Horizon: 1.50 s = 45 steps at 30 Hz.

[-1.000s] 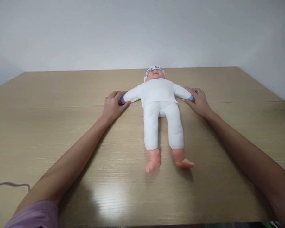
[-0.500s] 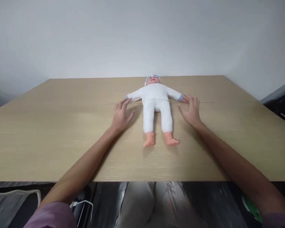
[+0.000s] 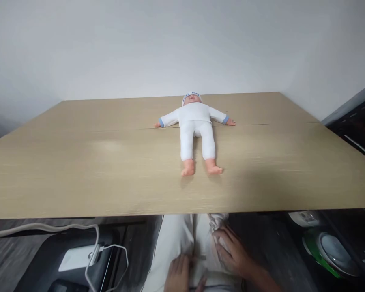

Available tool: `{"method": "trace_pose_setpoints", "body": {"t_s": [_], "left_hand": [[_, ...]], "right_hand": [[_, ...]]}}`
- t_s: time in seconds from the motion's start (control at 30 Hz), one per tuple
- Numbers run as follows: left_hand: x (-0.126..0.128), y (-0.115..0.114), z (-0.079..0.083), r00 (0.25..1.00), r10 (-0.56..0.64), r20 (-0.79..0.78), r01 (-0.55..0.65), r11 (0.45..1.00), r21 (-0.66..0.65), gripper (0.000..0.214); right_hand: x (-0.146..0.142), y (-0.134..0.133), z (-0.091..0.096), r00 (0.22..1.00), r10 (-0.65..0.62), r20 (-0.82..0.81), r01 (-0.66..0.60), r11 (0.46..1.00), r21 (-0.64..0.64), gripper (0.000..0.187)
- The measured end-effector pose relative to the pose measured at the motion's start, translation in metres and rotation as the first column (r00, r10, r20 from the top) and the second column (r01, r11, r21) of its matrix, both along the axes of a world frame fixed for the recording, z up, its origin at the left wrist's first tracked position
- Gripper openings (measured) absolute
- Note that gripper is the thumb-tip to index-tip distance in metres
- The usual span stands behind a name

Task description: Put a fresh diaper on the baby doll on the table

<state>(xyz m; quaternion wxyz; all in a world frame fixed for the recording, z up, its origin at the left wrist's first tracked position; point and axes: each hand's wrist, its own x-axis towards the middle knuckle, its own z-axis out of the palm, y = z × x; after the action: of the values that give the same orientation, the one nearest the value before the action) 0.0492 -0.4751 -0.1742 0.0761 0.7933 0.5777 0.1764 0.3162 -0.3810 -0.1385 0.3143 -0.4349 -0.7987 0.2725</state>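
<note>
A baby doll in a white suit with blue cuffs and a lettered white cap lies on its back on the wooden table. Its arms are spread wide and its bare feet point towards me. Below the table edge, my left hand rests on my lap with its fingers laid over the pale trousers. My right hand lies on my other thigh, fingers stretched out and a little apart. Both hands are away from the doll, and I see nothing held in either.
Under the table at left, a white power adapter with cables sits on a black surface. To the lower right is a green and white round object. A pale wall stands behind the table.
Both hands have left the doll's arms and drawn back off the table onto my lap. The doll stays lying in the same pose; the view has shifted slightly.
</note>
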Motion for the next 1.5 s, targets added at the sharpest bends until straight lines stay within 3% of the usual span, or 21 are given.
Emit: {"method": "trace_pose_setpoints", "body": {"t_s": [0.1, 0.2, 0.3, 0.4, 0.47, 0.57, 0.67, 0.8, 0.97, 1.07, 1.17, 1.23, 1.37, 1.5], "left_hand": [[-0.007, -0.005, -0.001, 0.999, -0.040, -0.020, 0.036, 0.988, -0.153, 0.053], [-0.002, 0.001, 0.020, 0.997, -0.070, -0.012, 0.057, 0.893, -0.447, 0.058], [0.008, 0.012, 0.048, 0.993, -0.106, 0.057, 0.118, 0.761, -0.638, 0.040], [0.009, 0.021, 0.064, 0.970, -0.191, 0.148, 0.241, 0.701, -0.671, 0.016], [0.003, 0.021, 0.063, 0.949, -0.229, 0.215, 0.314, 0.682, -0.661, 0.009], [-0.007, 0.016, 0.052, 0.924, -0.176, 0.340, 0.367, 0.663, -0.653, 0.018], [-0.013, 0.011, 0.043, 0.899, -0.067, 0.434, 0.361, 0.676, -0.643, 0.036], [-0.012, 0.010, 0.046, 0.863, 0.023, 0.504, 0.349, 0.694, -0.630, 0.038], [-0.012, 0.012, 0.045, 0.855, 0.138, 0.499, 0.301, 0.653, -0.696, 0.045], [-0.012, 0.016, 0.036, 0.887, 0.016, 0.461, 0.335, 0.665, -0.668, 0.047], [-0.009, 0.026, 0.024, 0.936, -0.267, 0.230, 0.351, 0.769, -0.534, 0.054], [-0.005, 0.037, 0.015, 0.934, -0.352, 0.058, 0.337, 0.821, -0.460, 0.056], [0.004, 0.052, -0.001, 0.939, -0.344, -0.032, 0.297, 0.851, -0.433, 0.047], [0.010, 0.055, -0.002, 0.953, -0.301, -0.039, 0.263, 0.883, -0.389, 0.032]], "right_hand": [[-0.005, -0.001, -0.038, 0.983, -0.180, 0.028, 0.182, 0.971, -0.155, 0.017], [-0.014, 0.001, -0.049, 0.970, -0.220, 0.108, 0.234, 0.961, -0.148, 0.016], [-0.025, 0.002, -0.040, 0.956, -0.192, 0.222, 0.224, 0.966, -0.129, 0.014], [-0.035, -0.002, -0.022, 0.943, -0.151, 0.298, 0.192, 0.975, -0.114, 0.013], [-0.038, -0.007, -0.012, 0.945, -0.114, 0.308, 0.153, 0.983, -0.103, 0.012], [-0.038, -0.013, -0.002, 0.959, -0.049, 0.279, 0.082, 0.991, -0.106, 0.013], [-0.033, -0.014, -0.001, 0.982, -0.055, 0.183, 0.081, 0.988, -0.135, 0.016], [-0.029, -0.013, -0.006, 0.991, -0.116, 0.067, 0.124, 0.983, -0.138, 0.020], [-0.028, -0.010, -0.024, 0.989, -0.145, 0.003, 0.144, 0.978, -0.152, 0.025], [-0.026, -0.007, -0.036, 0.979, -0.204, -0.018, 0.198, 0.965, -0.169, 0.027], [-0.025, -0.003, -0.048, 0.941, -0.335, -0.042, 0.322, 0.928, -0.187, 0.029], [-0.025, 0.001, -0.055, 0.904, -0.424, -0.047, 0.407, 0.891, -0.201, 0.033], [-0.023, 0.007, -0.063, 0.824, -0.566, -0.026, 0.550, 0.810, -0.205, 0.043], [-0.020, 0.009, -0.071, 0.728, -0.685, 0.023, 0.675, 0.710, -0.201, 0.067]]}}
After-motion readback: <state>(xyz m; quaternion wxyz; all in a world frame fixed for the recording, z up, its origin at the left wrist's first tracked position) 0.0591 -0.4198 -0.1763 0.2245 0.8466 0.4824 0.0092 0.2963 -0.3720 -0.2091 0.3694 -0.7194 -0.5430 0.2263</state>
